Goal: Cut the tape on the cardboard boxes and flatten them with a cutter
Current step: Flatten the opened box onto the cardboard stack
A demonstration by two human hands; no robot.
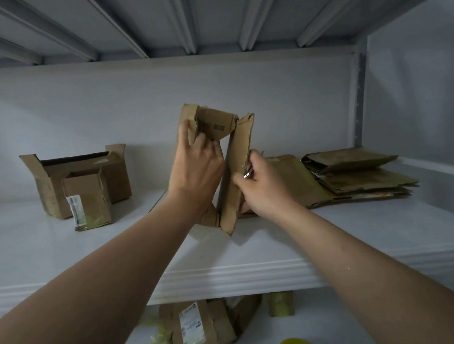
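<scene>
Half-collapsed box (237, 171) stands on end mid-shelf, long axis near vertical, top leaning right, bottom corner on the white shelf (62, 257). Left hand (195, 169) grips its upper flap. Right hand (263, 187) is curled round the cutter (248, 174) against the box's right edge; only the metal end shows. Flattened stack (360, 181) lies right, open boxes (54, 172) left. White metal racking against a pale wall.

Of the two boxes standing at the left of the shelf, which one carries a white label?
The smaller box in front: its label sits at its lower left corner. The larger open box behind it shows none.
</scene>
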